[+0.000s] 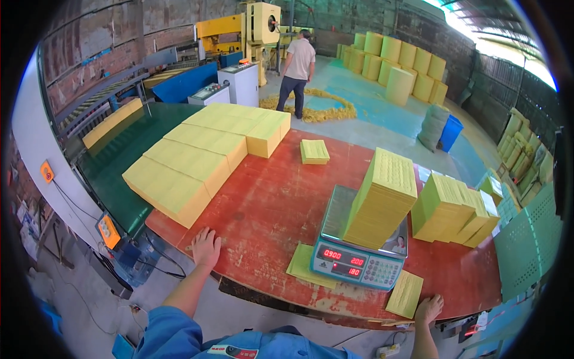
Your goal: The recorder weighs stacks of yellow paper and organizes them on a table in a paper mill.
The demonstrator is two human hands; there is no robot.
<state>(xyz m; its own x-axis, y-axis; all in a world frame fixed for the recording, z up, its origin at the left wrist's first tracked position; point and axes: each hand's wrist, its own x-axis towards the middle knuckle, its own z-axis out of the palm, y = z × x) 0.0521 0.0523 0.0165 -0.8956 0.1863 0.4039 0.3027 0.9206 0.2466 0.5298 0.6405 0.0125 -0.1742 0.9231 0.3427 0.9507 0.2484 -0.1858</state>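
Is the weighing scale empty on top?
No, a tall stack of yellow sheets stands on top of the scale.

Left hand [206, 249] laid palm down, its fingers spread and pointing forward, left forearm [191, 292] bare and stretched forward, right hand [429, 309] lower, its fingers slightly bent, right forearm [424, 340] only partly visible
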